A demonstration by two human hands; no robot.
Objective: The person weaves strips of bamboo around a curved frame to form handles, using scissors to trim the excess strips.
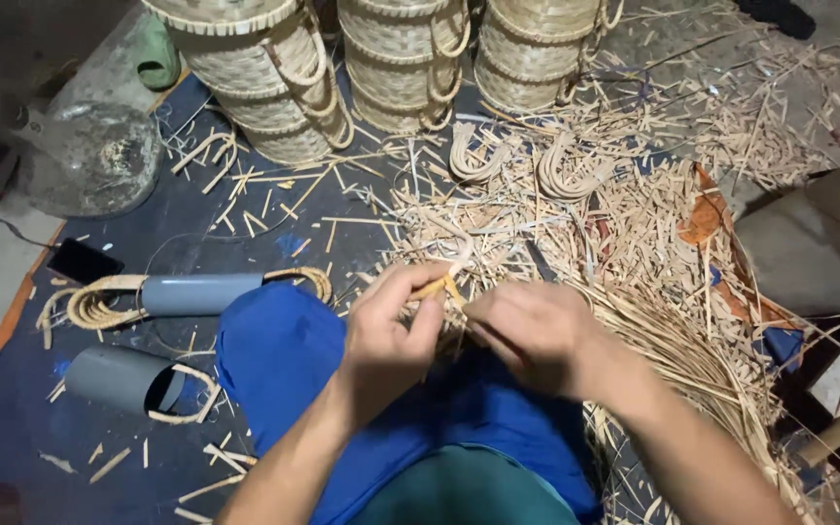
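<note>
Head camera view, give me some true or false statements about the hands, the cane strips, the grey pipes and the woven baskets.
1. Both hands, left hand and right hand, meet at a thin tan cane strip. True.
2. The pale woven cane baskets lie behind the person. False: they stand stacked ahead.
3. The grey plastic pipe piece has cane coiled around it. True.
4. The floor mat is red. False: it is dark blue.

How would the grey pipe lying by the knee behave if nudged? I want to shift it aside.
The grey pipe is round and lies on its side, so it would probably roll. The cane loops wound around its ends might brake that. It looks hollow, like the other pipe piece, so likely light.
</note>
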